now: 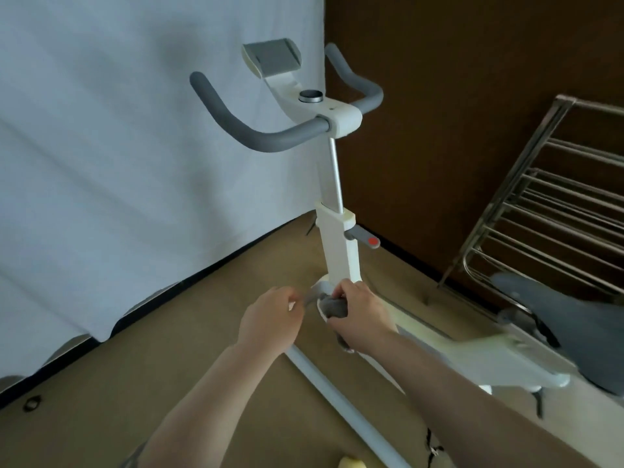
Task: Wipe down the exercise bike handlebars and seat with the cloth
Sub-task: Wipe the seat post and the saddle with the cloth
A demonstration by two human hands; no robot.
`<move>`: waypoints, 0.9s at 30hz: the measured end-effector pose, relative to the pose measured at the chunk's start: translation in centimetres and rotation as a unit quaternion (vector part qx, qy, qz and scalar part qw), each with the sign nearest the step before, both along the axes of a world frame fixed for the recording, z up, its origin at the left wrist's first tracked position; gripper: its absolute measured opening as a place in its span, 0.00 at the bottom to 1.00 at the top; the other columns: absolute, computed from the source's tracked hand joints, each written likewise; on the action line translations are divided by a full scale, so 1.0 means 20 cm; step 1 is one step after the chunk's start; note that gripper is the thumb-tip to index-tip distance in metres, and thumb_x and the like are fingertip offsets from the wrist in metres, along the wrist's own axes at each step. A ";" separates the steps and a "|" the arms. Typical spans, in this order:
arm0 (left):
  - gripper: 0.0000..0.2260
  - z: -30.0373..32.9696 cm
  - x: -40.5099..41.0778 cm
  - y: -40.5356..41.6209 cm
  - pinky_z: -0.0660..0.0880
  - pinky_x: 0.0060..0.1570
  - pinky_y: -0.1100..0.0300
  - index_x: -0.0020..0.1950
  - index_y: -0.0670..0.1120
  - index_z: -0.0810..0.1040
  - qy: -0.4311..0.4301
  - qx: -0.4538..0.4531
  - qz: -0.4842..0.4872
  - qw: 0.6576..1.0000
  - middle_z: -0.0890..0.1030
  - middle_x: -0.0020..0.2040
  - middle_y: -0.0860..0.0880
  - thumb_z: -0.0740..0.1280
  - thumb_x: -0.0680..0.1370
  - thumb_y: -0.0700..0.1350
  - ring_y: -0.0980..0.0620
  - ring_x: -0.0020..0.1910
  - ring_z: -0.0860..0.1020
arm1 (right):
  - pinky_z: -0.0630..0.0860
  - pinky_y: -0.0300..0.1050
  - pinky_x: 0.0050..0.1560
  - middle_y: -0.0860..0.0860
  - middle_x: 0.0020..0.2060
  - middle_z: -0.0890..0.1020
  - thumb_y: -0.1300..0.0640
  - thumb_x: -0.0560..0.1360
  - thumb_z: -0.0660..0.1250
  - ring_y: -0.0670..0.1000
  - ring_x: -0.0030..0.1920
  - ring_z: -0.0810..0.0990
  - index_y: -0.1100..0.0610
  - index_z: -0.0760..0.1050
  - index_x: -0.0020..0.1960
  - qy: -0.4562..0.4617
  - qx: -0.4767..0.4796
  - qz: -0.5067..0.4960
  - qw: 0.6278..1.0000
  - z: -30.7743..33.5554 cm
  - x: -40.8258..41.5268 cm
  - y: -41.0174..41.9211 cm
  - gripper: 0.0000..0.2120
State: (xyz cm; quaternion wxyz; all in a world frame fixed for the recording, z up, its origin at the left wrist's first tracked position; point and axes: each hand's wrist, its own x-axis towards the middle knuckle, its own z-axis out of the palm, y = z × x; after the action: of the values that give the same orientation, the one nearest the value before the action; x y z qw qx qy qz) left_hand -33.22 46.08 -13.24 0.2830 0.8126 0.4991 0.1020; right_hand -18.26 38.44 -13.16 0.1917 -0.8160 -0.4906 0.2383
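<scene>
Bike post (339, 244) stands on the floor (236, 383) ahead of me, handlebars (270, 140) on top. Seat (574, 319) right of my hands; rack (553, 204) behind it. Sheet (118, 163) hangs left.

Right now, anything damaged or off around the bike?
Yes: the floor covering is cracked, with a dark jagged split near the bottom edge, right of the floor bar. The bike itself shows no visible damage.

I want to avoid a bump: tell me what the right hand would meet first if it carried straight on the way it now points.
The right hand, gripping the grey cloth, points up-left toward the foot of the bike's white column. It would probably meet that column's base first, just beyond the knuckles, though depth is hard to judge from this view.
</scene>
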 end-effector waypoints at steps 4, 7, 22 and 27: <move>0.12 -0.04 0.02 -0.14 0.79 0.44 0.52 0.53 0.50 0.78 0.015 -0.030 -0.028 0.999 0.80 0.46 0.51 0.56 0.82 0.51 0.53 0.41 0.79 | 0.80 0.52 0.45 0.49 0.48 0.74 0.56 0.71 0.67 0.51 0.45 0.78 0.48 0.67 0.50 0.000 -0.012 -0.022 1.000 -0.01 -0.05 -0.16 0.11; 0.11 -0.04 0.04 -0.27 0.79 0.47 0.52 0.55 0.50 0.79 0.005 -0.032 -0.056 0.998 0.80 0.48 0.51 0.57 0.82 0.50 0.53 0.43 0.79 | 0.81 0.54 0.43 0.49 0.43 0.76 0.56 0.71 0.66 0.51 0.40 0.79 0.48 0.66 0.47 -0.010 -0.028 -0.041 0.999 -0.01 -0.03 -0.29 0.09; 0.12 -0.04 0.54 -0.97 0.78 0.48 0.55 0.59 0.53 0.78 -0.018 -0.049 -0.093 0.994 0.81 0.52 0.56 0.58 0.82 0.51 0.56 0.47 0.80 | 0.77 0.48 0.41 0.47 0.46 0.75 0.53 0.71 0.66 0.50 0.43 0.76 0.48 0.67 0.49 -0.064 -0.021 -0.014 0.998 0.06 0.50 -1.07 0.10; 0.11 -0.05 0.80 -1.26 0.79 0.50 0.54 0.61 0.52 0.77 -0.035 -0.069 -0.111 0.991 0.80 0.55 0.54 0.58 0.82 0.50 0.54 0.49 0.80 | 0.79 0.52 0.43 0.47 0.45 0.76 0.53 0.68 0.68 0.49 0.43 0.77 0.46 0.67 0.47 -0.052 -0.012 -0.049 0.997 0.05 0.81 -1.37 0.11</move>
State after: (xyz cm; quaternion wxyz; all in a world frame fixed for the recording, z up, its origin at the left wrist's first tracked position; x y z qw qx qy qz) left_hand -17.21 20.79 -14.18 0.3651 0.8376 0.4013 0.0636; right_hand -2.07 10.99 -12.13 0.1679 -0.8526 -0.4562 0.1917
